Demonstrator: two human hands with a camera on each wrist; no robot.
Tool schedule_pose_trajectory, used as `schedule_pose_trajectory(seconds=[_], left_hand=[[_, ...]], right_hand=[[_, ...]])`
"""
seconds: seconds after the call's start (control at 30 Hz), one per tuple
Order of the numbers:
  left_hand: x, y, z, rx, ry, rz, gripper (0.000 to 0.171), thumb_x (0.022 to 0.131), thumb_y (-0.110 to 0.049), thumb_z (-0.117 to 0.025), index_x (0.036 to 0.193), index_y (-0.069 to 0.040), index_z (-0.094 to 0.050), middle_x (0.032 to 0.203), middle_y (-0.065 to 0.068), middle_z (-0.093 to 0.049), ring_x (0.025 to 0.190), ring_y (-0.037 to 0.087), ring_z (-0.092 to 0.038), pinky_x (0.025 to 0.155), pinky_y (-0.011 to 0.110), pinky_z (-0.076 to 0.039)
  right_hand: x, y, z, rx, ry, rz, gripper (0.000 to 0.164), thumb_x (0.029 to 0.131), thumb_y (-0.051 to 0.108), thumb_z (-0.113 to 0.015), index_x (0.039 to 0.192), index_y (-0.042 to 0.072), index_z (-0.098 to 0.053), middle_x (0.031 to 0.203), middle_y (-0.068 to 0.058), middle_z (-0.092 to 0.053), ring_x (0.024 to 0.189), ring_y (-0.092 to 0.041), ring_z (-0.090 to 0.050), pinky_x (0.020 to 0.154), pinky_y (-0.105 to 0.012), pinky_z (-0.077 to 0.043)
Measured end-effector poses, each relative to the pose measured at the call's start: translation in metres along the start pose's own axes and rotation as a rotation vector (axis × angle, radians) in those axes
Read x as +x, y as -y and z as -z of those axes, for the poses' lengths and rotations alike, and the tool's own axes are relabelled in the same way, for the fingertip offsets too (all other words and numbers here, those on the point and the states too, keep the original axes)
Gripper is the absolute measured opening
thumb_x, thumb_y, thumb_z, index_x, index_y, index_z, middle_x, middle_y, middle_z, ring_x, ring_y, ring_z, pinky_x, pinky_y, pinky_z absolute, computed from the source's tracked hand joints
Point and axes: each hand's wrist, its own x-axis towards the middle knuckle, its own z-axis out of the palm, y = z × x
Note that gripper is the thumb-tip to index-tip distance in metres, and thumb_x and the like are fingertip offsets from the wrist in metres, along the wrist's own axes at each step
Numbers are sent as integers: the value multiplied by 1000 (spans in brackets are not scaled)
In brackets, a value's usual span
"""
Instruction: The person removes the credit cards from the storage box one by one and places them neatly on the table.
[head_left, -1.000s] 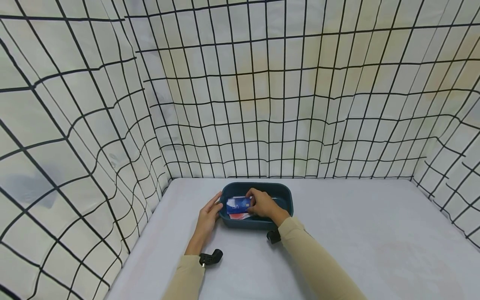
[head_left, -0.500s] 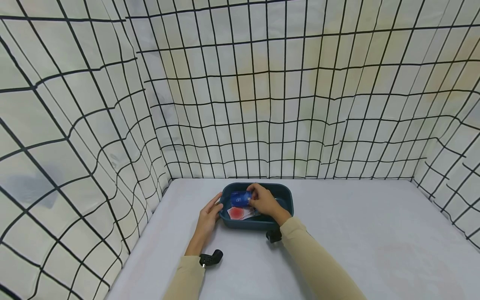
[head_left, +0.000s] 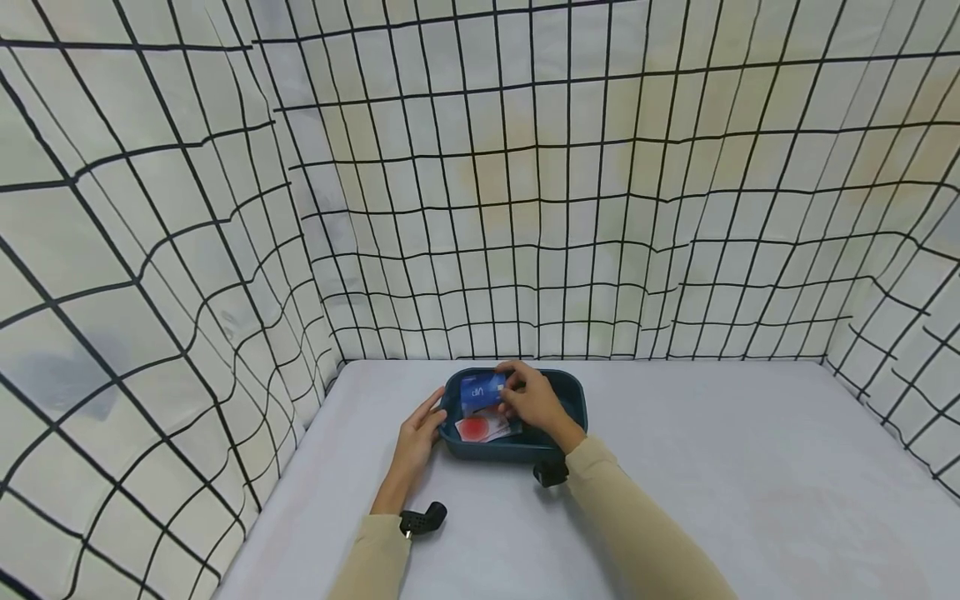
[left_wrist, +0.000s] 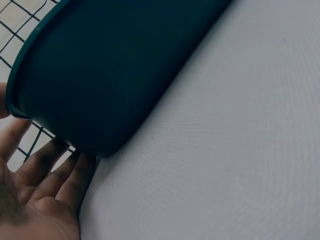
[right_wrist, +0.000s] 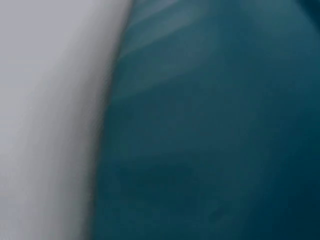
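Inside a dark teal bin [head_left: 495, 451], my right hand [head_left: 536, 402] pinches the right end of a blue card [head_left: 478, 392] marked VIP, between thumb and fingers. The card is tipped up at the bin's left half. Below it lies a white card with a red round patch [head_left: 474, 429], with other cards partly hidden under it. My left hand [head_left: 417, 433] rests against the bin's left end. In the left wrist view its fingers [left_wrist: 75, 182] stretch straight along the outer wall [left_wrist: 100, 85], thumb at the rim. The right wrist view shows only the teal wall [right_wrist: 200, 125], blurred.
The bin stands near the back edge of a white table [head_left: 720, 475]. Black grid netting [head_left: 540, 200] over white sheeting rises behind and at both sides. A black wrist camera [head_left: 424, 518] sits on the left wrist, another [head_left: 551, 473] on the right.
My right hand has lifted the blue card away toward the bin's back and tipped it up, uncovering the red-patched card below. My left hand has stayed at the bin's left end.
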Motion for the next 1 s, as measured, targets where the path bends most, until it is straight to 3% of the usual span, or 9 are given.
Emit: schedule_pose_trajectory(seconds=[0.17, 0.23, 0.5, 0.8, 1.0], left_hand=[[0, 1, 0, -6, -4, 3, 46, 107, -22, -53, 153, -26, -50, 157, 11, -50, 142, 26, -51, 116, 40, -42], [1, 1, 0, -6, 0, -1, 46, 107, -22, -53, 153, -26, -50, 157, 11, -50, 142, 26, -51, 115, 40, -42], [0, 1, 0, 2, 4, -8, 46, 107, -23, -52, 153, -26, -49, 158, 10, -48, 143, 26, -50, 114, 36, -43], [0, 1, -1, 0, 0, -6, 46, 107, -21, -52, 153, -24, -49, 158, 11, -48, 145, 26, -48, 117, 40, -41], [-1, -1, -1, 10, -3, -7, 47, 107, -21, -52, 154, -23, -48, 158, 13, -47, 145, 28, -48, 117, 42, -40]], right_hand=[[-4, 4, 9, 29, -45, 19, 46, 99, -3, -59, 142, 11, -54, 101, -13, -59, 75, -20, -71, 66, -35, -60], [-7, 8, 13, 52, -53, 29, 48, 98, -7, -57, 144, 8, -53, 104, -17, -58, 77, -27, -72, 69, -38, -61], [-10, 5, 27, 143, -38, 41, 56, 96, -9, -59, 149, 6, -47, 110, -21, -57, 85, -21, -72, 74, -33, -62], [-18, 5, 42, 78, -27, 80, 55, 98, -3, -61, 151, 5, -46, 112, -22, -61, 92, -26, -70, 83, -47, -61], [-26, 4, 55, 26, -6, 117, 57, 100, -2, -58, 155, 5, -41, 112, -20, -59, 91, -22, -68, 88, -54, -58]])
